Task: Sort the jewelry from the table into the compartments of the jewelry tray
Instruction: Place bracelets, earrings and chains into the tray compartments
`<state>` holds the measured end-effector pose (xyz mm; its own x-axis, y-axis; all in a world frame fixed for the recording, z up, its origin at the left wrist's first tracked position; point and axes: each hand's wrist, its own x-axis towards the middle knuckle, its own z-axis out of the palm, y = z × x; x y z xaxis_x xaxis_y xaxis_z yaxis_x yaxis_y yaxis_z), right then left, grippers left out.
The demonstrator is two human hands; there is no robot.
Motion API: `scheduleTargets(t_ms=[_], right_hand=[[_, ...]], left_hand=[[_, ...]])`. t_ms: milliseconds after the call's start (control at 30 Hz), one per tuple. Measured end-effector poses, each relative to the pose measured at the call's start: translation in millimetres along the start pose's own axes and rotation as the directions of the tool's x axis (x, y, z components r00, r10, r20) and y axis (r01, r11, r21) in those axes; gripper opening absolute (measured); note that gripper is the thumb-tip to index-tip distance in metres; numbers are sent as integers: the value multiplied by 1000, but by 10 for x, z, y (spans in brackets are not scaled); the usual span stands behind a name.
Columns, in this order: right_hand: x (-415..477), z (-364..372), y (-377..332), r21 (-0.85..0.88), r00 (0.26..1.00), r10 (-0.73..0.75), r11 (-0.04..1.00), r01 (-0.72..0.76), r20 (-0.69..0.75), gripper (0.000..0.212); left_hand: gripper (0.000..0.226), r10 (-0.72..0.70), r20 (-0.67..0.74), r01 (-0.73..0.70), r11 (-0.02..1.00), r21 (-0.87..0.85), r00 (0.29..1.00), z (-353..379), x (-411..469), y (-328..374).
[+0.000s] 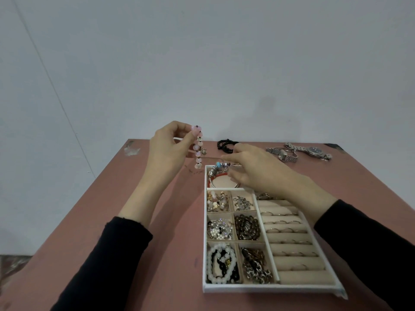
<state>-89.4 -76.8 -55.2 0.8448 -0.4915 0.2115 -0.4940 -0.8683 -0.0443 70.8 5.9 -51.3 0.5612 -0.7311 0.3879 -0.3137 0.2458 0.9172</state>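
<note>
Right now my left hand (167,149) pinches the pink round-bead bracelet (198,151) by its top, dangling it above the reddish table (157,221), just beside the far left corner of the white compartmented jewelry tray (269,288). My right hand (258,169) reaches over the far compartment to the silver charm bracelet (219,164); I cannot tell whether it grips.

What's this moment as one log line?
left hand: holds pink bead bracelet aloft | right hand: at charm bracelet, jewelry tray far end, grip unclear | watches: on table

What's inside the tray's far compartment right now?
Far compartment: a red bangle, a charm bracelet with a blue bead across its far rim, beige lining. The right hand pinches the bracelet and covers the right part; anything there is hidden.
</note>
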Motion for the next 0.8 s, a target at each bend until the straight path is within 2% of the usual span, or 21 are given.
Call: scheduleTargets(t_ms=[100, 267, 467, 667, 733, 800], right_hand=[[5, 40, -8, 48, 999, 2, 999, -4, 41, 35], [22, 102, 0, -12, 998, -38, 999, 39, 44, 21], [24, 141, -6, -84, 991, -104, 990, 111, 79, 25], [59, 110, 31, -79, 981, -124, 987, 137, 148, 16], [67, 108, 33, -60, 980, -124, 989, 135, 152, 19], [58, 90, 44, -4, 985, -108, 994, 110, 134, 36]], left_hand=[[13, -6, 0, 6, 1000, -13, 1000, -5, 1, 3], [10, -3, -3, 3, 1000, -4, 1000, -9, 8, -7], [14, 0, 6, 0, 1000, -4, 1000, -6, 2, -4], [21, 3, 51, -5, 1000, 25, 999, 39, -22, 27], [21, 10, 86, -15, 998, 65, 996, 67, -33, 43], [21, 10, 135, -25, 994, 109, 991, 107, -42, 64]])
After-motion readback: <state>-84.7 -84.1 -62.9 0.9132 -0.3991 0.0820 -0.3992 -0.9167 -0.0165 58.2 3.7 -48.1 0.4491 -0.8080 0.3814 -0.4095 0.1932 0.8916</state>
